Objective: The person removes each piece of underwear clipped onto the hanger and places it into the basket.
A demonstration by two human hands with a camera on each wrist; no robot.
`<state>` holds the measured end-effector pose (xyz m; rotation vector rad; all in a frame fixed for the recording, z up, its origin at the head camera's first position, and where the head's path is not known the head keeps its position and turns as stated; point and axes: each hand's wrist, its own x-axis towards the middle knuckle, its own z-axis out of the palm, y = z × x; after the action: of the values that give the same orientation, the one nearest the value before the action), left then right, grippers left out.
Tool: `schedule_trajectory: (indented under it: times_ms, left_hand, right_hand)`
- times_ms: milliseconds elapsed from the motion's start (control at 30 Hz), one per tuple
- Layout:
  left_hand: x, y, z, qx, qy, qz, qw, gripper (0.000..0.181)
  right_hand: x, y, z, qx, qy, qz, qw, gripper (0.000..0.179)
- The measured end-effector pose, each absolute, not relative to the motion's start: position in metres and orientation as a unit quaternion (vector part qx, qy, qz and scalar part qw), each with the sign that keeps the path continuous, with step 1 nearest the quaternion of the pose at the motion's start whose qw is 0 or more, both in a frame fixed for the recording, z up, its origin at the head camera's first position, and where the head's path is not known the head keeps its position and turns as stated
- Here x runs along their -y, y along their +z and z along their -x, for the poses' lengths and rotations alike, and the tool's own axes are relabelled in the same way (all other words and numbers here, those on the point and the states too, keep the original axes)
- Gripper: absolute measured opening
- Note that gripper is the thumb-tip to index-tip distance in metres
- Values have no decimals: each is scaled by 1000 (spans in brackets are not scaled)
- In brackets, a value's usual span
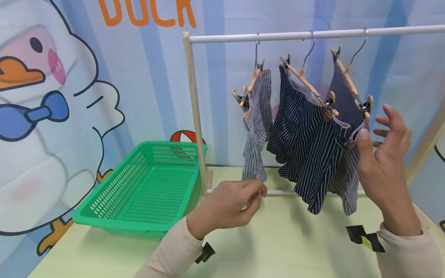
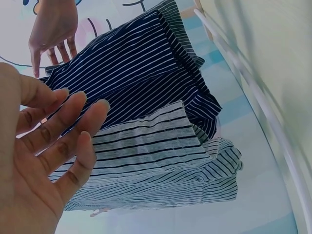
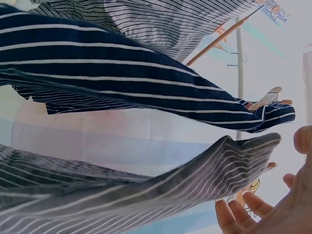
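Observation:
Three pairs of striped shorts hang from clip hangers: a light grey pair (image 1: 256, 146) at left, a navy pair (image 1: 302, 123) in the middle and a darker grey pair (image 1: 349, 173) at right. My left hand (image 1: 231, 202) is in front of the light pair's lower end in the head view; its fingers bend loosely, with nothing gripped in the left wrist view. Beside the darker grey pair's waist is my right hand (image 1: 386, 166), fingers spread. The right wrist view shows that hand apart from the grey cloth (image 3: 234, 165) and holding nothing.
A white rail (image 1: 222, 38) on a wooden frame (image 1: 195, 108) carries the hangers (image 1: 309, 83). At left a green plastic basket (image 1: 78, 214) stands on the pale table (image 1: 278, 239). Behind hangs a blue-striped backdrop (image 1: 222, 116) with a cartoon duck.

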<state>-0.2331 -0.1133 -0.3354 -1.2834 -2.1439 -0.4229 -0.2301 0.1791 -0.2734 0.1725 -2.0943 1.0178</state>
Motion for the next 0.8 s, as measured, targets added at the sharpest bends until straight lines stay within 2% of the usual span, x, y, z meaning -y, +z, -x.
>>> schedule_trajectory:
  times_ms: [200,333,800]
  left_hand:
    - [113,-334,232,814,-162,483,277,15]
    - [112,-332,232,816,-174,482,267,19]
    - [112,-330,230,815,-174,480,275,22]
  right_hand:
    - [-176,-261,236,811,434,-20,392,55]
    - [-175,-252,240,807,458,14,373,55]
    - [-176,-245,252,824,443,13,351,62]
